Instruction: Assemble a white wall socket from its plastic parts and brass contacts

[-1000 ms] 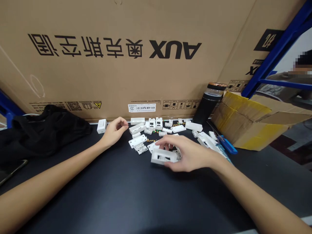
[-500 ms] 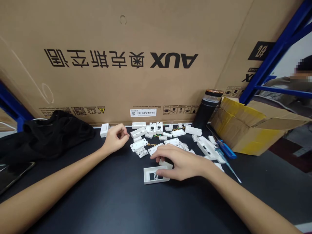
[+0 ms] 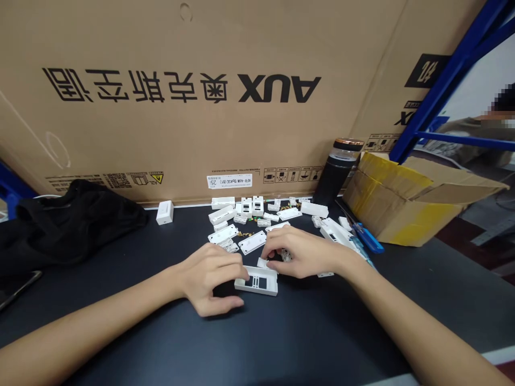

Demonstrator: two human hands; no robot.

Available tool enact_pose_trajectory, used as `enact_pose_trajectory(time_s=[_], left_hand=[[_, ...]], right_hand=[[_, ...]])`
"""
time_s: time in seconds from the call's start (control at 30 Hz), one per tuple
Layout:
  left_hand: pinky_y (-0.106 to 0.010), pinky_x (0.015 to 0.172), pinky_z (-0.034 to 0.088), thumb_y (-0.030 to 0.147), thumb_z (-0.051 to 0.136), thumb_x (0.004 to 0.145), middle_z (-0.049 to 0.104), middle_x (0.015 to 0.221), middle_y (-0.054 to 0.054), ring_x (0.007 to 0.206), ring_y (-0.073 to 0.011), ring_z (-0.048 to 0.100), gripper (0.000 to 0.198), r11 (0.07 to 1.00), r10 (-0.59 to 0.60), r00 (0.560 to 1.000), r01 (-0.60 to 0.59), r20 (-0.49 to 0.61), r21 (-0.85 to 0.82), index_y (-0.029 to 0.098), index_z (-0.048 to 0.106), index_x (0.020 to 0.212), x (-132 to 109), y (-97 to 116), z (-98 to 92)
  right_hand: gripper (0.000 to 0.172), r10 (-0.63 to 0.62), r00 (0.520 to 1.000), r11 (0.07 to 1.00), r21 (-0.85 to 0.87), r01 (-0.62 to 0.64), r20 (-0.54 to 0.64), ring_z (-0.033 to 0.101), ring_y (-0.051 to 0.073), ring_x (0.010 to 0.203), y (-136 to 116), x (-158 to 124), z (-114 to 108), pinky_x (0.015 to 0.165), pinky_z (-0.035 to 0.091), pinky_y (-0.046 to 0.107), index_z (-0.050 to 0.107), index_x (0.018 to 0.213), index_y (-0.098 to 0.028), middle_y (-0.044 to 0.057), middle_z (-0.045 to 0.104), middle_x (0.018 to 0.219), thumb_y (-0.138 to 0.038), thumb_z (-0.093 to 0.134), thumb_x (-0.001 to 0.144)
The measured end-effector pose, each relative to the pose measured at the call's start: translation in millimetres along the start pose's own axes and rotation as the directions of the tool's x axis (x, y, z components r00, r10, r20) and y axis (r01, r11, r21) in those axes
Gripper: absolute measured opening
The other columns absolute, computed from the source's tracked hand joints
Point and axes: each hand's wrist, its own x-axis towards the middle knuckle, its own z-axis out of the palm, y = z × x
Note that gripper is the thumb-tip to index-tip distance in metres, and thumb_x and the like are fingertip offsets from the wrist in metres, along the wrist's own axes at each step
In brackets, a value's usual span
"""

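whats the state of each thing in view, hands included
left hand, against the left end of the white plastic housing
white plastic housing, lying flat, slotted face up
right hand, fingers down at small white parts behind the housing
cardboard box, flaps open, yellow tape on it
black insulated bottle, upright, copper-coloured lid on
blue-handled screwdriver, lying down beside the box
black cloth, crumpled in a heap

This was a workshop-like storeroom, with a large AUX cardboard carton [image 3: 181, 134], blue steel shelving [image 3: 446, 91], and a black desk [image 3: 322, 332] strewn with white plastic parts [image 3: 257, 281] and a screwdriver [image 3: 370, 239].
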Motion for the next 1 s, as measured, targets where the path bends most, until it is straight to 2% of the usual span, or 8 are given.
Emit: enact_pose_trajectory(time_s=[0.17, 0.3, 0.5, 0.6, 0.67, 0.73, 0.83, 1.0], left_hand=[[-0.029, 0.054, 0.043, 0.027, 0.063, 0.088, 0.062, 0.089, -0.004, 0.063, -0.0144, 0.056, 0.010, 0.993, -0.111, 0.994, 0.110, 0.017, 0.053, 0.022, 0.057, 0.095, 0, -1, 0.9], [-0.029, 0.055, 0.045, 0.027, 0.060, 0.087, 0.061, 0.090, -0.005, 0.064, -0.0143, 0.054, 0.013, 0.997, -0.073, 0.997, 0.073, 0.008, -0.018, 0.022, 0.051, 0.080, 0, -3, -1.0], [-0.029, 0.059, 0.049, 0.013, 0.050, 0.092, 0.066, 0.086, -0.005, 0.070, -0.0162, 0.061, 0.009, 0.997, -0.057, 0.998, 0.057, -0.013, 0.045, 0.022, 0.054, 0.091, 0, -3, 0.6], [-0.029, 0.063, 0.050, 0.012, 0.053, 0.091, 0.065, 0.088, -0.004, 0.076, -0.0176, 0.062, 0.011, 0.972, -0.129, 0.981, 0.154, -0.142, 0.180, 0.021, 0.055, 0.096, -3, -7, 1.9], [-0.030, 0.067, 0.051, 0.011, 0.055, 0.090, 0.064, 0.089, -0.005, 0.080, -0.0186, 0.061, 0.011, 0.928, -0.206, 0.944, 0.272, -0.256, 0.254, 0.021, 0.054, 0.096, -6, -12, 1.3], [-0.031, 0.068, 0.051, 0.013, 0.056, 0.090, 0.063, 0.089, -0.005, 0.082, -0.0192, 0.061, 0.009, 0.887, -0.286, 0.906, 0.373, -0.312, 0.271, 0.021, 0.055, 0.093, -9, -20, -1.2], [-0.033, 0.069, 0.052, 0.017, 0.055, 0.090, 0.064, 0.093, -0.006, 0.086, -0.0209, 0.062, 0.006, 0.871, -0.353, 0.904, 0.412, -0.242, 0.267, 0.020, 0.058, 0.094, -13, -30, -6.6], [-0.036, 0.072, 0.052, 0.018, 0.057, 0.084, 0.066, 0.096, -0.006, 0.085, -0.0220, 0.060, 0.013, 0.907, -0.327, 0.944, 0.325, -0.039, 0.267, 0.021, 0.064, 0.095, -13, -33, -10.0]], right_hand=[[0.016, 0.011, 0.998, 1.000, -0.010, -0.011, 0.054, 0.063, 0.019, 0.088, 0, 0, 1, 0.089, 0.045, 0.036, 0.075, 0.097, -0.019, 0.004, 0.072, 0.093, -0.014, 0.063, 0.089], [0.014, 0.036, 0.998, 0.997, -0.067, -0.032, 0.057, 0.063, 0.021, 0.094, 4, 0, 2, 0.095, 0.040, 0.040, 0.074, 0.097, -0.020, 0.003, 0.071, 0.093, -0.016, 0.063, 0.090], [0.016, 0.059, 0.998, 0.975, -0.213, -0.061, -0.016, 0.063, 0.024, 0.095, 13, 1, 4, 0.091, 0.037, 0.041, 0.073, 0.095, -0.019, 0.006, 0.071, 0.092, -0.016, 0.058, 0.094], [0.017, 0.065, 0.998, 0.953, -0.296, -0.070, -0.028, 0.062, 0.024, 0.094, 17, 0, 4, 0.090, 0.037, 0.041, 0.073, 0.097, -0.018, 0.007, 0.071, 0.092, -0.013, 0.056, 0.094], [0.018, 0.062, 0.998, 0.949, -0.308, -0.067, -0.027, 0.063, 0.024, 0.094, 18, 0, 4, 0.090, 0.037, 0.041, 0.072, 0.097, -0.018, 0.008, 0.071, 0.092, -0.011, 0.055, 0.093], [0.019, 0.050, 0.998, 0.956, -0.288, -0.055, -0.026, 0.063, 0.024, 0.095, 16, 0, 5, 0.091, 0.038, 0.041, 0.072, 0.098, -0.017, 0.008, 0.071, 0.093, -0.011, 0.055, 0.094], [0.019, 0.013, 1.000, 0.967, -0.253, -0.018, -0.021, 0.065, 0.024, 0.095, 14, 2, 6, 0.092, 0.040, 0.040, 0.071, 0.099, -0.018, 0.007, 0.071, 0.093, -0.012, 0.054, 0.095], [0.019, 0.011, 0.999, 0.964, -0.264, -0.020, -0.036, 0.064, 0.024, 0.092, 14, 0, 2, 0.088, 0.043, 0.038, 0.071, 0.097, -0.018, 0.007, 0.071, 0.092, -0.011, 0.054, 0.095]])
